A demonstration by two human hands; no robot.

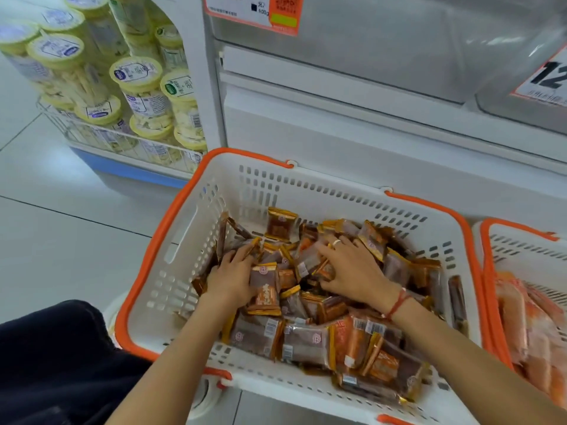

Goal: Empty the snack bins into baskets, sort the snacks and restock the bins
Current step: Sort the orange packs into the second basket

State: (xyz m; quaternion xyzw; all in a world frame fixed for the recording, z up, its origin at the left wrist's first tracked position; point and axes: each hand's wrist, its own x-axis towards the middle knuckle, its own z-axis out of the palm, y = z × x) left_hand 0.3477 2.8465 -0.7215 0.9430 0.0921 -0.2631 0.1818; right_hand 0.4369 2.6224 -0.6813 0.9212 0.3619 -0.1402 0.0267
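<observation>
Sorting looks to be the step in hand, judged from how things lie. Everything is placed here against the white basket (190,240) with orange rim, which sits on the floor in front of the shelf unit. Inside it lies a loose heap of brown snack packets (310,326), mixed with a few orange packets (352,338) toward its near right corner.

Both hands are down in that heap. The left hand (231,279) sits near the basket's left wall, fingers curled over brown packets with one packet against its thumb. The right hand (352,271) is at the basket's middle, fingers spread apart and bent onto the pile, the thumb tucked against a packet; whether it truly pinches one I cannot tell.

Just right of the basket stands a second basket (503,237), holding only orange-pink packets (527,314), so some separating seems done. Above and behind the basket, the clear bins (383,56) on the shelf appear emptied, so the tipping-out is likely finished. Left to do, by my reading: pick the remaining orange packets out, then refill the bins.

Left of the basket, jars with yellow lids (138,87) are stacked on a low rack.
</observation>
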